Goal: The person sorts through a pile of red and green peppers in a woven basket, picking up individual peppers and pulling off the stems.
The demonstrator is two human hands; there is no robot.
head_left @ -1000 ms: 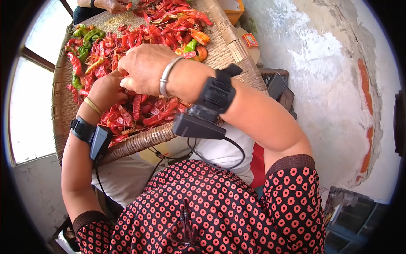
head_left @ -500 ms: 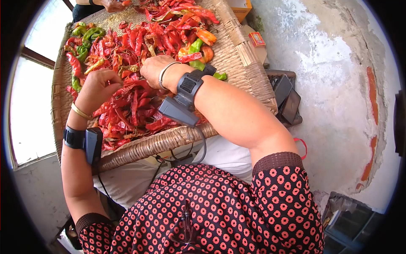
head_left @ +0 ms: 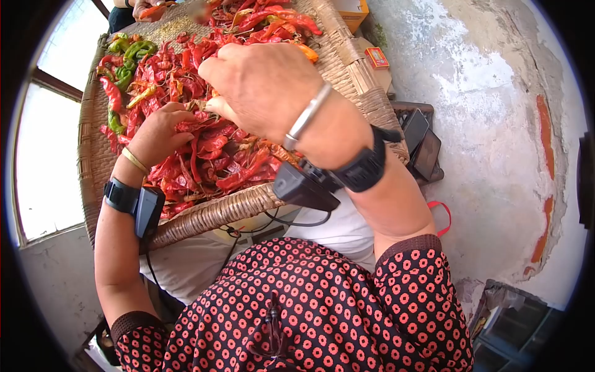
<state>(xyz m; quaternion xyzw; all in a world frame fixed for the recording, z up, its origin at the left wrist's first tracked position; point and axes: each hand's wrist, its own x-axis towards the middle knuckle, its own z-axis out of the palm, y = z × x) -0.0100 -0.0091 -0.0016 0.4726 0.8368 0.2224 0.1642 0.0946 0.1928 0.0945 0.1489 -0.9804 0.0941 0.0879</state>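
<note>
A large heap of red chili peppers [head_left: 214,152], many wrinkled and dried-looking, lies on a woven tray [head_left: 217,211]. My left hand [head_left: 160,135] is low at the heap's left part, its fingers curled among the peppers. Whatever its fingertips hold is hidden. My right hand [head_left: 266,87], wearing a silver bracelet, is over the heap and looks nearer the camera. Its fingers are bent inward, and I cannot make out what is in them. Green peppers [head_left: 129,59] lie along the tray's left side.
Another person's hand [head_left: 149,11] holds a red pepper at the far edge, near pale seeds [head_left: 173,28] on the tray. To the right are a small red box [head_left: 377,57], an orange carton [head_left: 352,13] and a dark crate with black devices [head_left: 421,142].
My right hand has risen toward the camera and now covers the green and orange peppers on the right. My left hand has shifted slightly right and down.
</note>
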